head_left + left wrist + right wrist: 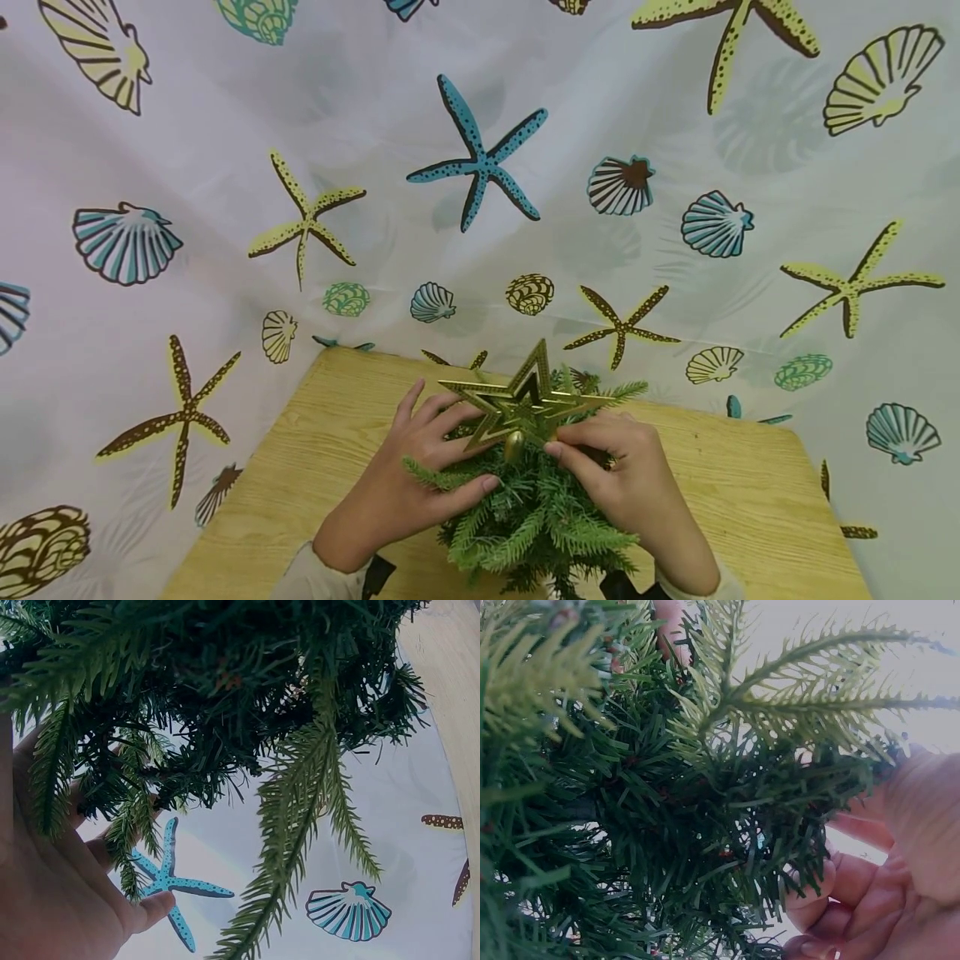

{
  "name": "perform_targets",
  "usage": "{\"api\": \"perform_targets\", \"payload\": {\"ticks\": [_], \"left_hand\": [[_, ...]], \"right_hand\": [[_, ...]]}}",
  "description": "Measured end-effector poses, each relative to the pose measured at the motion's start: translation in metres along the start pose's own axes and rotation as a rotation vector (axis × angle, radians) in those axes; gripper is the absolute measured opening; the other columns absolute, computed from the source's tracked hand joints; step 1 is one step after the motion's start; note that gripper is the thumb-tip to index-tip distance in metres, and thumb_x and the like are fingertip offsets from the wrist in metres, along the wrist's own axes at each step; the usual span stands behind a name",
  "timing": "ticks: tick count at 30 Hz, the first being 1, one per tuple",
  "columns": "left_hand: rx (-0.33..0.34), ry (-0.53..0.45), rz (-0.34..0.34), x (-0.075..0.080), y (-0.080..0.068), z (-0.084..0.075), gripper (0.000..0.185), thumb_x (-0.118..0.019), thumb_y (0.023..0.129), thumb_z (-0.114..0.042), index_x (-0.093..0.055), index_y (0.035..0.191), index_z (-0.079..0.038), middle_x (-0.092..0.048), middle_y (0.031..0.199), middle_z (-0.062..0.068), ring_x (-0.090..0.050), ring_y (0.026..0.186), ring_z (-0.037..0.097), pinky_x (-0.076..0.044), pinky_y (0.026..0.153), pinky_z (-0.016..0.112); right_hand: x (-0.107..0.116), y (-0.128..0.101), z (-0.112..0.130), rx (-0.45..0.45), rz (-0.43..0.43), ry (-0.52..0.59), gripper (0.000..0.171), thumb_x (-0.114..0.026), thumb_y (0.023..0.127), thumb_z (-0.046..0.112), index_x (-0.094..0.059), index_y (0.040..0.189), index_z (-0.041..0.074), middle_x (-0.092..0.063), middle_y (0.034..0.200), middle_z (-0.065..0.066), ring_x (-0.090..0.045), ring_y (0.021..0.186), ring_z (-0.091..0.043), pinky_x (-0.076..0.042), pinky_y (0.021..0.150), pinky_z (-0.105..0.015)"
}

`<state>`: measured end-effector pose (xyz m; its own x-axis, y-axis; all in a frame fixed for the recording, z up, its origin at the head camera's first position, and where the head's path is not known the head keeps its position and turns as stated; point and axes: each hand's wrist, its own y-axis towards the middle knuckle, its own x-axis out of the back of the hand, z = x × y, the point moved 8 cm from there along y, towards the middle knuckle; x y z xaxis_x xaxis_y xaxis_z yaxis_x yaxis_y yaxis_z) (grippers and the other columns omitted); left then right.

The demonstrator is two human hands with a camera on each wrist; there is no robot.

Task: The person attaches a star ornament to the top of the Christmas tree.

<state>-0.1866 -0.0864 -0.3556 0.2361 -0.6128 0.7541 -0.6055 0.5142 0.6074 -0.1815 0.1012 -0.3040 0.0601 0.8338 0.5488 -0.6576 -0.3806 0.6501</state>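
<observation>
The head view is bright and evenly lit, with soft, faint leaf-shaped shadows on the patterned curtain [480, 125] and only a weak shadow under the hands on the wooden table [750, 500]; its wide lens bows the curtain's prints toward the edges. Both wrist views are dimmer and bluish, backlit by the pale curtain, so the green branches [225, 690] read dark; the nearest needles and the right hand [900, 877] are soft, perhaps out of focus.
</observation>
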Motion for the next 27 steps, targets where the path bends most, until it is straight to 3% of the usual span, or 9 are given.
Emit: {"api": "perform_targets", "payload": {"ticks": [15,18,22,27], "left_hand": [[0.007,0.008,0.006,-0.002,0.004,0.002,0.038,-0.061,0.088,-0.052,-0.064,0.123,-0.036,-0.056,0.124,-0.009,-0.046,0.118,0.018,-0.007,0.108,0.063],[0.003,0.013,-0.004,-0.002,0.005,0.004,0.035,-0.062,0.088,-0.052,-0.067,0.117,-0.035,-0.057,0.122,-0.009,-0.046,0.116,0.017,-0.007,0.109,0.063],[-0.016,-0.01,-0.048,0.001,0.005,0.005,0.032,-0.065,0.086,-0.049,-0.069,0.112,-0.03,-0.059,0.122,-0.007,-0.044,0.125,0.021,-0.008,0.109,0.062],[-0.014,-0.112,-0.139,0.01,0.002,0.007,0.025,-0.073,0.083,-0.039,-0.07,0.102,-0.023,-0.057,0.13,-0.001,-0.04,0.132,0.028,-0.01,0.109,0.062]], "right_hand": [[-0.002,0.003,0.011,0.061,0.035,-0.199,0.007,-0.079,0.077,0.01,-0.078,0.084,0.01,-0.068,0.074,0.007,-0.057,0.065,-0.004,-0.047,0.06,-0.027],[-0.004,0.005,0.007,0.028,0.05,-0.179,0.006,-0.078,0.079,0.011,-0.078,0.085,0.012,-0.068,0.076,0.008,-0.057,0.066,-0.003,-0.048,0.062,-0.027],[-0.005,0.004,-0.001,-0.037,0.048,-0.119,0.006,-0.078,0.08,0.014,-0.077,0.084,0.018,-0.069,0.079,0.013,-0.056,0.068,-0.001,-0.045,0.065,-0.028],[-0.001,0.003,-0.002,-0.056,0.02,-0.076,0.009,-0.077,0.081,0.016,-0.077,0.086,0.022,-0.068,0.08,0.017,-0.052,0.065,-0.001,-0.041,0.066,-0.029]]}}
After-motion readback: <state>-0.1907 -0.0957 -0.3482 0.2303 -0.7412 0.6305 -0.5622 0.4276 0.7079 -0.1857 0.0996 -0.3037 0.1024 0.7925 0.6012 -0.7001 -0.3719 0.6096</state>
